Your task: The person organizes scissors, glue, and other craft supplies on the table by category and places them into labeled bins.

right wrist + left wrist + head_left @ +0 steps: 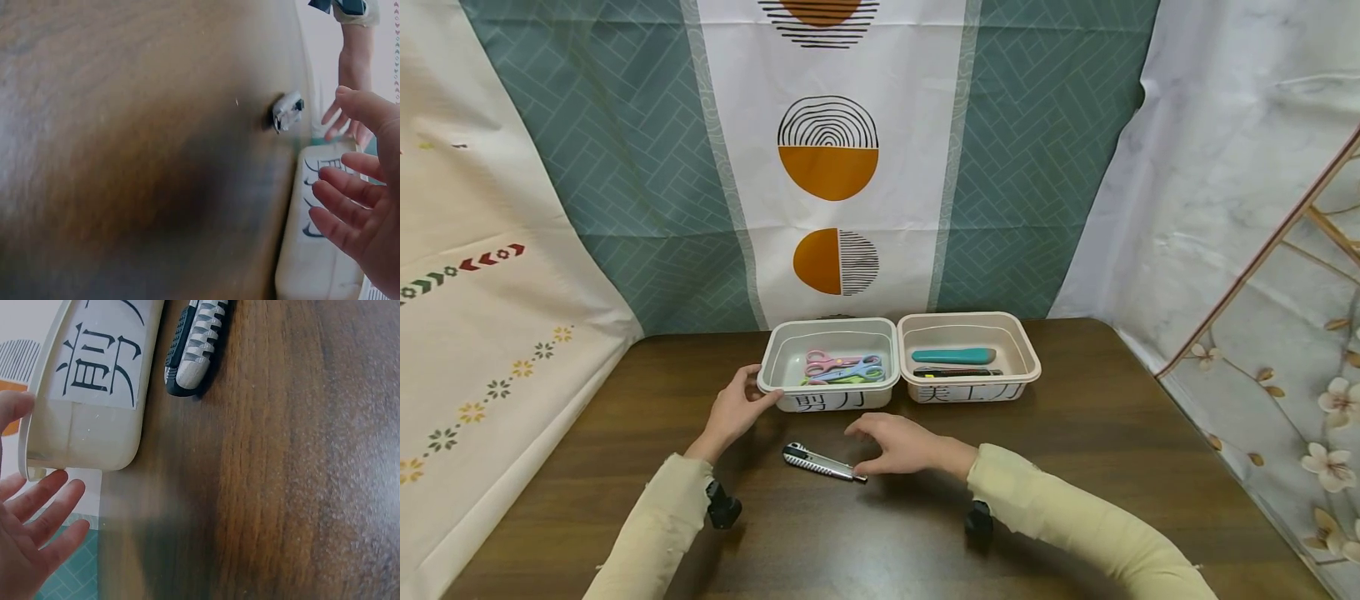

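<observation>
A utility knife [823, 462] with a silver and black body lies on the table in front of two bins. My right hand [898, 443] hovers at its right end, fingers spread and loosely bent, holding nothing; the right wrist view shows a gap between this hand [369, 194] and the knife [288, 112]. At the left bin [830, 327], my left hand [737, 410] rests against the left front corner. In the left wrist view its thumb touches the rim and its other fingers [53, 515] are loosely extended beside the end wall. Several scissors [842, 368] lie inside that bin.
Right beside the left bin stands a second, beige bin [1028, 367] holding a teal-handled cutter [953, 356] and dark utility knives [958, 372]. Both bins bear paper labels with characters. Patterned cloth [1037, 167] hangs behind the wooden table [1097, 433].
</observation>
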Demonstrator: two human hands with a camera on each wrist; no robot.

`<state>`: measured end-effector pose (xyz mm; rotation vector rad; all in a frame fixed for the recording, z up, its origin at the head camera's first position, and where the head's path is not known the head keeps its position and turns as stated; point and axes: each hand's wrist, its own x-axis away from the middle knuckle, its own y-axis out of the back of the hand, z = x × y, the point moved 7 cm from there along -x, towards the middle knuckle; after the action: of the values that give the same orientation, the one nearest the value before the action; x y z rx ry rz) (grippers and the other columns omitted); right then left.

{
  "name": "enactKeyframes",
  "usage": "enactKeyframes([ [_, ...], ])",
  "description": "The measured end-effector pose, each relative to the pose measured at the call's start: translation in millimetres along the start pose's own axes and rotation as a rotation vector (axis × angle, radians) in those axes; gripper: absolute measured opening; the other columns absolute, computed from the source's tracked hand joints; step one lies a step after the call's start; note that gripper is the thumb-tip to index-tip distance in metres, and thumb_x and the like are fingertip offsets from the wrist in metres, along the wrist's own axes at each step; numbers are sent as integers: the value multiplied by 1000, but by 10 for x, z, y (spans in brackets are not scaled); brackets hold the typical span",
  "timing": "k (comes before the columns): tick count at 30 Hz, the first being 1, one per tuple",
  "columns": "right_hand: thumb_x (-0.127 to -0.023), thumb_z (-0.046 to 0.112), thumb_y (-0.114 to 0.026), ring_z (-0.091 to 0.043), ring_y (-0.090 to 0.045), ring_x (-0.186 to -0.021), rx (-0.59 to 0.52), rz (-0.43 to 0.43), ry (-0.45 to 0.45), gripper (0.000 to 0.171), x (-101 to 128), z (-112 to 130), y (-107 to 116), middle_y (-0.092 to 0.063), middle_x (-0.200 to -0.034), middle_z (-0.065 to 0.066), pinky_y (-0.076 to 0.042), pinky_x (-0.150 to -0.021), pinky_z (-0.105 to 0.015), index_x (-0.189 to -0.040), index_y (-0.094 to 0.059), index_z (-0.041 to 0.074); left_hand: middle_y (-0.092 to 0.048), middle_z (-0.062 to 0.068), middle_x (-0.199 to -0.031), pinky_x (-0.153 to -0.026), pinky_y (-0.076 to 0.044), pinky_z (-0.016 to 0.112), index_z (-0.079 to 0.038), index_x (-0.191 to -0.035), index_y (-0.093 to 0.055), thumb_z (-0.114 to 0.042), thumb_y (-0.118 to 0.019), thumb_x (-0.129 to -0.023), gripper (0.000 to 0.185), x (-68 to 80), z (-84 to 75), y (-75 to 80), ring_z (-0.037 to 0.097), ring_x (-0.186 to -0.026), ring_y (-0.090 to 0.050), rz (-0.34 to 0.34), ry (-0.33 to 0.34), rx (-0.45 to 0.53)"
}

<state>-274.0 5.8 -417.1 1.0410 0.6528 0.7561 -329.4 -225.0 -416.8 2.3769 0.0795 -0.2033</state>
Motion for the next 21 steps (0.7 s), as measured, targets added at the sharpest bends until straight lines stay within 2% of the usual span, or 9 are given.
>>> enactKeyframes([
  [11, -76, 37, -70, -5, -52, -76, 1, -1, -9, 49, -166, 54, -175, -60, -94, 0, -39, -67, -14, -113, -58, 8, -59, 20, -110, -71, -43, 33, 0, -129, -38, -36, -66, -82, 66, -11, 6, -3, 27, -91, -59, -5, -8, -16],
  [21, -75, 38, -71, -2, -45, -72, -7, 31, -46, 48, -249, 46, -280, -53, -83, 4, -37, -65, -14, -109, -59, 8, -61, 19, -108, -70, -44, 33, -2, -129, -39, -38, -65, -81, 65, 6, 11, 3, 26, -89, -60, -27, -28, -31],
])
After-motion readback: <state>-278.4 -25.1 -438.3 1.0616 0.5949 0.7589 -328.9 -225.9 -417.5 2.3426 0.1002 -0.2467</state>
